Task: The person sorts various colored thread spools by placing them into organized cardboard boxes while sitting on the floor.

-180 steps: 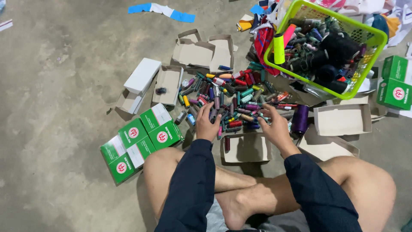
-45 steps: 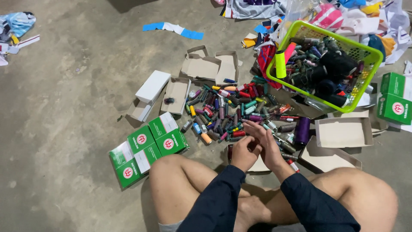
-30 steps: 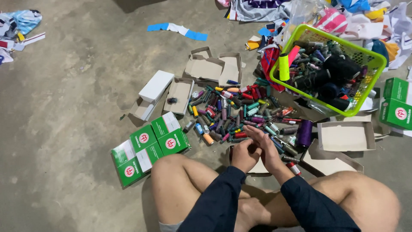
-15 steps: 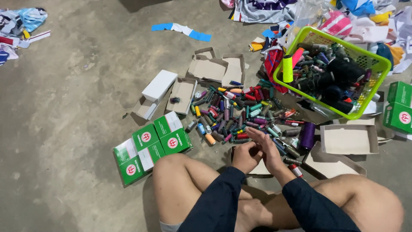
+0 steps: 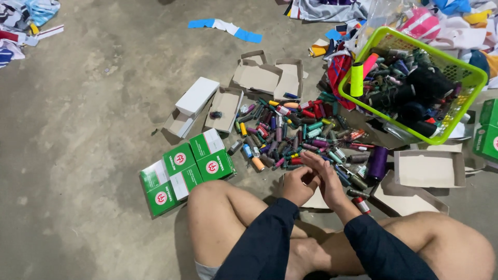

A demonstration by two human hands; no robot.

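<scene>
I sit cross-legged on a concrete floor. My left hand (image 5: 296,185) is curled into a loose fist just in front of my knees. Beside it, my right hand (image 5: 326,175) has its fingers stretched out and pressed against the left one. Whatever lies between the two hands is hidden. They hover over a small open cardboard box (image 5: 315,201), at the near edge of a heap of several small coloured thread spools (image 5: 293,132). A larger purple spool (image 5: 377,162) lies just right of my right hand.
A lime-green basket (image 5: 442,139) with dark spools and a yellow-green cone (image 5: 357,79) stands at the right. Green-and-white boxes (image 5: 187,168) lie by my left knee, another one (image 5: 487,135) at far right. Empty cardboard boxes (image 5: 430,168) and a white box (image 5: 197,96) ring the heap. Cloth (image 5: 456,21) is piled behind.
Six seconds ago both hands were spread in the spool heap. They have since drawn back toward my body and come together; over the last second they hardly move.
</scene>
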